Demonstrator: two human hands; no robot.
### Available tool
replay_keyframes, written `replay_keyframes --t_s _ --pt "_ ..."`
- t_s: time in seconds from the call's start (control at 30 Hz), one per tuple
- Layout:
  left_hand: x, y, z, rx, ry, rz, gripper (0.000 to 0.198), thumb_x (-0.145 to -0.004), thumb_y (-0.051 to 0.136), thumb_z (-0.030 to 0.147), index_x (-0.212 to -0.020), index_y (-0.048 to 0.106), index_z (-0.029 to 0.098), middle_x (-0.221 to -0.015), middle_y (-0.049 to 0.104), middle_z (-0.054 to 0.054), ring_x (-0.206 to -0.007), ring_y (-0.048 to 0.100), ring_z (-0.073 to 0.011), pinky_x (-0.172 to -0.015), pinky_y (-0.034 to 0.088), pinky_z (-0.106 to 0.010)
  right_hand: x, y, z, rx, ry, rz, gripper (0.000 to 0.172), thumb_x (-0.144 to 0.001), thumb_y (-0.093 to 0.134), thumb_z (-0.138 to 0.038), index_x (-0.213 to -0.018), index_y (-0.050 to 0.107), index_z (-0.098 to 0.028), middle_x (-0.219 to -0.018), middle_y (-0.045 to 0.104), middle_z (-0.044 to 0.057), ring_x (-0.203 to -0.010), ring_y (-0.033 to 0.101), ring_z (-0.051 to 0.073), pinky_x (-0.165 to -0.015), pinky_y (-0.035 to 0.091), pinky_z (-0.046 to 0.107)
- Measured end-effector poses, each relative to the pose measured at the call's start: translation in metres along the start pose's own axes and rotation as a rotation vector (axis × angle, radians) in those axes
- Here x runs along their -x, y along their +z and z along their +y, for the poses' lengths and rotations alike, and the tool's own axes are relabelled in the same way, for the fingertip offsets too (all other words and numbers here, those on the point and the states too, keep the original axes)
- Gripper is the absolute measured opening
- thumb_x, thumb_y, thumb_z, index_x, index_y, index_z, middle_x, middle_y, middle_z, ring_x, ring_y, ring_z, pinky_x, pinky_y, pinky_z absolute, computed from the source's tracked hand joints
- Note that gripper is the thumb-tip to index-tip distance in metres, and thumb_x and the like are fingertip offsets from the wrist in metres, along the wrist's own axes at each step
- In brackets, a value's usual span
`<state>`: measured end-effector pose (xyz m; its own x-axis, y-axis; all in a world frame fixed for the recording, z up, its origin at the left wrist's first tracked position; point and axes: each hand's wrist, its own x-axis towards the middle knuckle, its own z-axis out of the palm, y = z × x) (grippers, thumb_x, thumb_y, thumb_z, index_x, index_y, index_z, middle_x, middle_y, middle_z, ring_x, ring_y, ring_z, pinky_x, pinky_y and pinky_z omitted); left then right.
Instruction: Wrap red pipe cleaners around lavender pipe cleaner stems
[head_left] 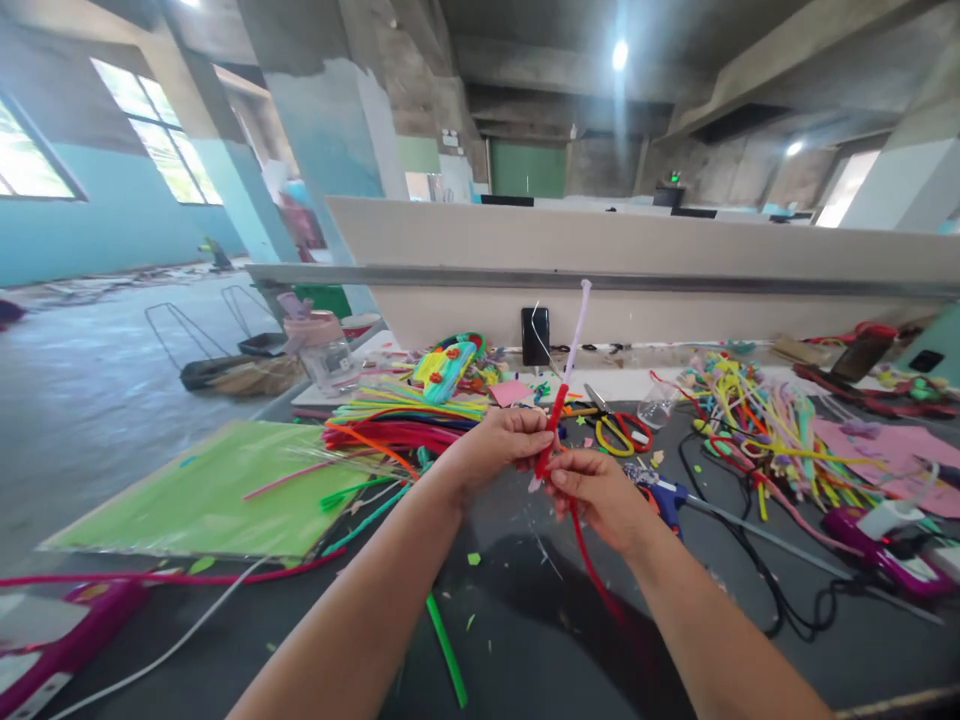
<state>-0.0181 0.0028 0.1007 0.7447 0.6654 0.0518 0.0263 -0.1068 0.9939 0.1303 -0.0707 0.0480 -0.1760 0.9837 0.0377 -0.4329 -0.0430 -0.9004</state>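
Observation:
A lilac pipe cleaner [577,335] stands nearly upright, tilted a little to the right, with red pipe cleaner [556,412] around its lower part. My left hand [504,447] is closed on the red-wrapped part, thumb and fingers pinched together. Just below and to the right, my right hand [596,490] pinches the lower end of the red piece. From under my right hand a loose red tail [589,565] hangs down toward the dark table. The fingertips partly hide the wrapped section.
Colourful pipe cleaners [405,412] lie behind my left arm, beside a green sheet [217,485]. Yellow-and-red-handled scissors [615,435] and a blue glue gun [666,500] lie to the right. Black cables [739,540], a purple power strip [889,550] and a clear bottle [322,355] are also there.

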Motion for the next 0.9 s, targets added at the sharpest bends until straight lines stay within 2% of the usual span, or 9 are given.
replay_keyframes --t_s 0.17,0.33,0.4,0.6,0.77,0.9 --pt "-0.008 0.009 -0.009 -0.045 -0.021 -0.018 0.027 -0.075 0.063 0.036 -0.069 0.057 0.011 -0.051 0.053 0.002 -0.042 0.043 -0.0055 -0.043 0.032 -0.018 -0.001 -0.012 0.006 -0.097 0.068 0.04 0.021 -0.058 0.079 -0.023 -0.069 0.063 -0.014 -0.051 0.056 -0.003 -0.041 0.035 0.003 -0.038 0.019 0.017" --pt "-0.011 0.016 -0.015 -0.059 0.004 0.054 0.027 -0.074 0.065 0.035 -0.067 0.054 0.011 -0.052 0.052 0.003 -0.043 0.044 -0.0052 -0.043 0.033 -0.017 0.0 -0.013 0.003 -0.083 0.07 0.018 0.021 -0.059 0.078 -0.025 -0.065 0.061 -0.014 -0.048 0.052 -0.004 -0.039 0.025 0.002 -0.039 0.011 0.019" --pt "-0.011 0.016 -0.014 -0.04 0.03 0.034 0.026 -0.074 0.065 0.035 -0.069 0.056 0.011 -0.055 0.053 0.002 -0.046 0.046 -0.0057 -0.045 0.035 -0.018 0.0 -0.014 0.002 -0.079 0.055 0.008 0.022 -0.059 0.078 -0.025 -0.063 0.059 -0.014 -0.049 0.053 -0.004 -0.038 0.025 0.001 -0.04 0.011 0.02" --pt "-0.005 0.011 -0.01 0.041 0.068 -0.123 0.028 -0.079 0.06 0.037 -0.081 0.062 0.009 -0.068 0.059 -0.003 -0.056 0.052 -0.0086 -0.054 0.04 -0.021 0.0 -0.018 0.003 -0.087 0.02 -0.03 0.022 -0.059 0.078 -0.024 -0.063 0.059 -0.014 -0.053 0.057 -0.003 -0.038 0.027 0.001 -0.041 0.013 0.021" --pt "-0.004 0.01 -0.007 -0.003 0.058 -0.104 0.026 -0.076 0.064 0.034 -0.083 0.065 0.009 -0.068 0.061 -0.002 -0.057 0.053 -0.0088 -0.056 0.04 -0.021 0.0 -0.017 0.004 -0.038 -0.015 -0.015 0.021 -0.06 0.077 -0.026 -0.064 0.06 -0.015 -0.056 0.059 -0.002 -0.039 0.031 0.002 -0.04 0.017 0.019" --pt "-0.007 0.009 -0.007 -0.107 0.013 -0.016 0.029 -0.075 0.063 0.038 -0.072 0.062 0.009 -0.059 0.058 -0.001 -0.05 0.05 -0.0079 -0.051 0.038 -0.02 -0.003 -0.018 0.005 0.105 -0.104 0.116 0.02 -0.06 0.076 -0.03 -0.071 0.067 -0.017 -0.063 0.062 -0.001 -0.052 0.048 0.008 -0.049 0.036 0.021"
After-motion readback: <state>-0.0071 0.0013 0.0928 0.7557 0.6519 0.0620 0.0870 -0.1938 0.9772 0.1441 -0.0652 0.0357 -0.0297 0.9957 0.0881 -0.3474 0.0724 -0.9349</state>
